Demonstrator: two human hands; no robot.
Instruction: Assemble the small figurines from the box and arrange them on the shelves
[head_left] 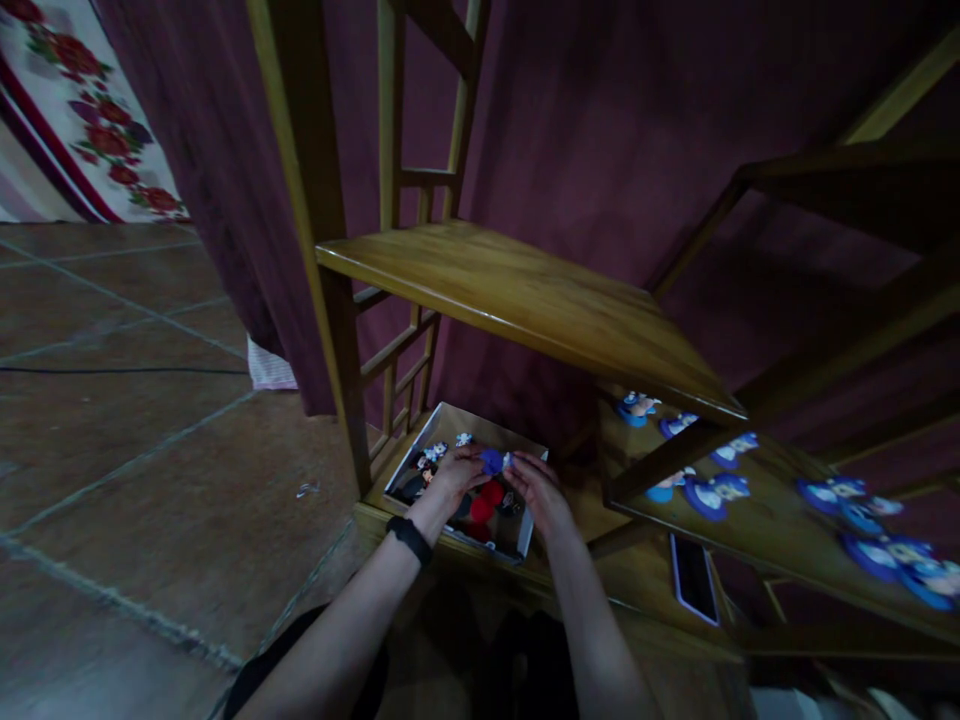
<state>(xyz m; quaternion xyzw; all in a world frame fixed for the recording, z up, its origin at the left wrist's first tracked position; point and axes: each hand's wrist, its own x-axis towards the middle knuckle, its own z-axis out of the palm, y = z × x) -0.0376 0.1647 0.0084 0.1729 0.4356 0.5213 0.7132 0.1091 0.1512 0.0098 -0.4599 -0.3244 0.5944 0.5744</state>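
Note:
Over an open cardboard box on the low shelf, my two hands come together around a small figurine with a blue-purple base. My left hand, with a black band on its wrist, has its fingers at the base. The fingers of my right hand pinch the figurine's white upper part. Beneath them in the box lie red round pieces, dark pieces, and several small white figurines toward the left side. My hands partly hide the contents.
A wooden shelf board overhangs the box. To the right, several blue-based figurines stand on another shelf level. A phone lies on the low shelf at right. A shelf post rises at left, beside a purple curtain and tiled floor.

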